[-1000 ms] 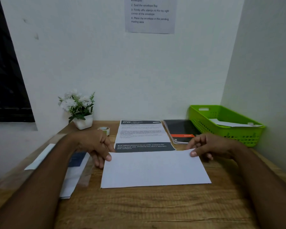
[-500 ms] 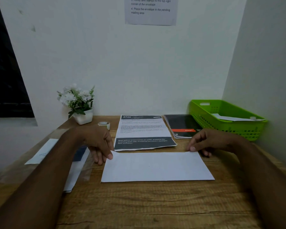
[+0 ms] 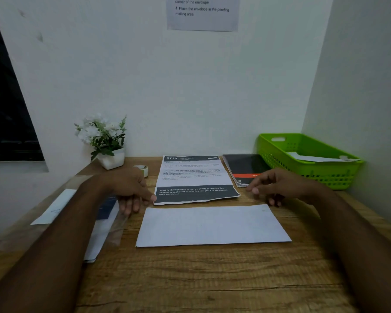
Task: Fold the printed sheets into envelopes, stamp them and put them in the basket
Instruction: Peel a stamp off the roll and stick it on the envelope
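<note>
A folded white sheet [image 3: 212, 225] lies flat in the middle of the wooden desk [image 3: 201, 279], blank side up. Just behind it lies a printed sheet [image 3: 193, 177] with dark header and footer bands. My left hand [image 3: 129, 190] hovers beyond the folded sheet's far left corner, fingers loosely extended, holding nothing. My right hand [image 3: 273, 185] hovers beyond its far right corner, fingers relaxed and apart from the paper. The green basket [image 3: 307, 175] stands at the back right with a white envelope [image 3: 314, 157] inside.
A small potted plant [image 3: 104, 141] and a tape roll [image 3: 142, 169] stand at the back left. A dark booklet [image 3: 244, 168] lies beside the basket. Papers and clear sleeves [image 3: 97, 224] lie at the left edge. An instruction notice [image 3: 202, 12] hangs on the wall.
Both hands have let go of the sheet's far edge and lifted slightly away. The sheet now lies folded flatter and narrower on the desk. The view tilted a little.
</note>
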A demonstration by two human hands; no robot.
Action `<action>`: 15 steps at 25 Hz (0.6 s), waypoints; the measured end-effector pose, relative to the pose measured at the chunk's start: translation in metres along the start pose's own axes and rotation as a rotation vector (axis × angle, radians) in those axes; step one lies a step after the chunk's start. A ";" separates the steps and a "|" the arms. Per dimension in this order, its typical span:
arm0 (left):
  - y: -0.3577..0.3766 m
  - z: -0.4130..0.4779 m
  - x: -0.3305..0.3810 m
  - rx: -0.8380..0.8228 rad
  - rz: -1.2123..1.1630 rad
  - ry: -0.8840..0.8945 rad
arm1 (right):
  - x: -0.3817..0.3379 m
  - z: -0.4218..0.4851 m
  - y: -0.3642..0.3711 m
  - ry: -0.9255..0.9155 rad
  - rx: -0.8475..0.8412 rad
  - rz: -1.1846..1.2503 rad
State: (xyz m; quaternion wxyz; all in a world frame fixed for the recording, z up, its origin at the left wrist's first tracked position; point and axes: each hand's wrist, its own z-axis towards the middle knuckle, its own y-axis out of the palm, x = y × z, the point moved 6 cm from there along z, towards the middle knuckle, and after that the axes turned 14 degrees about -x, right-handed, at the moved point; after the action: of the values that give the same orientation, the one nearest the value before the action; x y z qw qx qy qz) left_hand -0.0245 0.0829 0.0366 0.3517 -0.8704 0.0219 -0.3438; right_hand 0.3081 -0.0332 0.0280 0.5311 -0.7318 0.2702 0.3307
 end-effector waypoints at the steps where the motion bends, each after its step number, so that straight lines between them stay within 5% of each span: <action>1: -0.004 0.001 -0.002 0.043 0.011 0.016 | -0.002 0.001 -0.001 -0.020 0.023 -0.005; 3: -0.012 0.003 -0.004 0.187 0.047 0.069 | -0.007 0.003 -0.001 -0.079 0.084 -0.009; 7: -0.036 0.002 -0.009 0.819 0.193 0.123 | -0.024 0.014 0.010 -0.253 0.225 -0.009; 9: -0.044 0.006 -0.018 1.006 0.252 0.109 | -0.030 0.022 0.018 -0.327 0.256 -0.021; 15: -0.043 0.033 -0.031 0.840 0.453 -0.179 | -0.048 0.030 0.034 -0.408 0.275 -0.217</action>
State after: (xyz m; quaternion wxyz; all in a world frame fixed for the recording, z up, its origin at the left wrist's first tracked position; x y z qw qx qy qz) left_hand -0.0367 0.1434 0.0282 0.7393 -0.6526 0.0399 -0.1613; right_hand 0.2469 -0.0119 0.0381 0.7014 -0.5957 0.1200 0.3726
